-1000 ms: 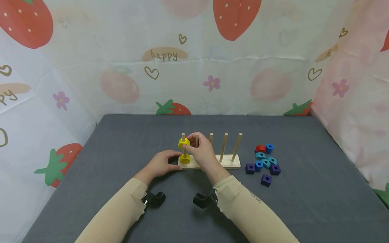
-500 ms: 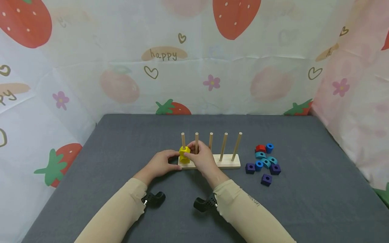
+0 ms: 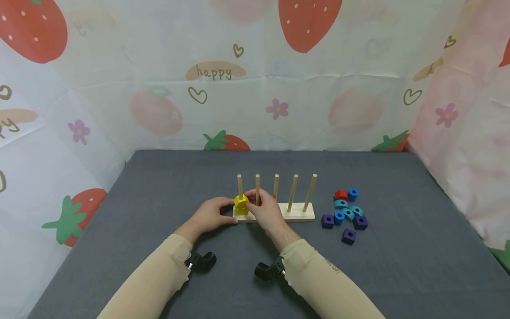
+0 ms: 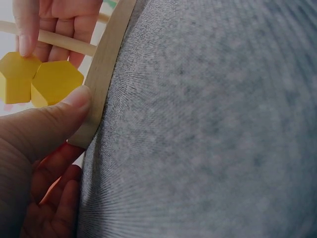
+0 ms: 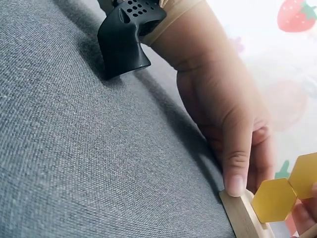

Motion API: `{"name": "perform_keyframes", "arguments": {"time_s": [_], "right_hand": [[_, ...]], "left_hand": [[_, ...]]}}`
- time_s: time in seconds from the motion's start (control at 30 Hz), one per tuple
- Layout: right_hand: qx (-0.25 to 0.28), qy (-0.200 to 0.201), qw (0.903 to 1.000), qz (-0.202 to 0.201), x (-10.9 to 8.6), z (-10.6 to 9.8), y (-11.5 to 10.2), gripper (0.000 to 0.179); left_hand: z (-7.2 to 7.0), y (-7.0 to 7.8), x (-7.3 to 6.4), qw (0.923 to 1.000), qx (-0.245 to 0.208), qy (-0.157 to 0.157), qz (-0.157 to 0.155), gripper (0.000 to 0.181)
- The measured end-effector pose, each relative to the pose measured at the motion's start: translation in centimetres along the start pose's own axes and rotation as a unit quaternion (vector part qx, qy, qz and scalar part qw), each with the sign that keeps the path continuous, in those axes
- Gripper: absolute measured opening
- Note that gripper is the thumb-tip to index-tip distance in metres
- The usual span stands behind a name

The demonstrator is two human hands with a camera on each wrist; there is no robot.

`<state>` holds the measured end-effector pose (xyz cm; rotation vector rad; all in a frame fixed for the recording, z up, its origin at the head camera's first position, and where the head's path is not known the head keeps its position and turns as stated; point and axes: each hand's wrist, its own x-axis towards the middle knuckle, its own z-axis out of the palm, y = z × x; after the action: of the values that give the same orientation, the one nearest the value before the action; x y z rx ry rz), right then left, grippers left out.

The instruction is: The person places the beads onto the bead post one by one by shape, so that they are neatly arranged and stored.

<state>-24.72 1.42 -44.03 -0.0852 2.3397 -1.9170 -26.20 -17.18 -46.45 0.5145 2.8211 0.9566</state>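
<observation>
A wooden peg stand [image 3: 296, 212] with a row of upright pegs lies across the middle of the table. Two yellow hexagonal blocks are stacked on its leftmost peg [image 3: 240, 185], the lower block [image 4: 57, 82] on the base and the upper block [image 4: 17, 74] against it, turned to a different angle. My left hand [image 3: 211, 215] grips the left end of the base, thumb on the front edge. With thumb and fingers my right hand [image 3: 266, 213] pinches the upper yellow block, partly covering the second peg [image 3: 257, 184] from the front.
To the right of the stand lie several loose blocks: a red block [image 3: 341, 195], blue cylinders [image 3: 353, 194], teal curved blocks [image 3: 341, 204] and purple cubes [image 3: 349, 236]. Black wrist devices [image 3: 269, 269] hang under both sleeves. A printed cloth stands behind the grey table [image 3: 179, 173].
My right hand has slid the upper yellow block down the leftmost peg to the lower one. The left hand has stayed at the base's end.
</observation>
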Motion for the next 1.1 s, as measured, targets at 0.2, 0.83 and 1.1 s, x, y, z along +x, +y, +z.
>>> {"name": "perform_keyframes", "arguments": {"time_s": [0.2, 0.83, 1.1], "right_hand": [[0.013, 0.005, 0.9999, -0.009, -0.2, -0.1, 0.2, 0.026], [0.011, -0.022, 0.9974, -0.068, -3.3, -2.9, -4.0, 0.064], [0.001, -0.037, 0.9928, -0.114, -5.0, -5.7, -6.0, 0.057]], "left_hand": [[0.2, -0.1, 0.0, 1.0, -0.001, 0.001, 0.003, 0.054], [0.1, 0.2, 0.1, 0.9998, 0.012, -0.002, -0.015, 0.055], [0.1, 0.3, 0.0, 0.9998, 0.009, -0.003, -0.015, 0.054]]}}
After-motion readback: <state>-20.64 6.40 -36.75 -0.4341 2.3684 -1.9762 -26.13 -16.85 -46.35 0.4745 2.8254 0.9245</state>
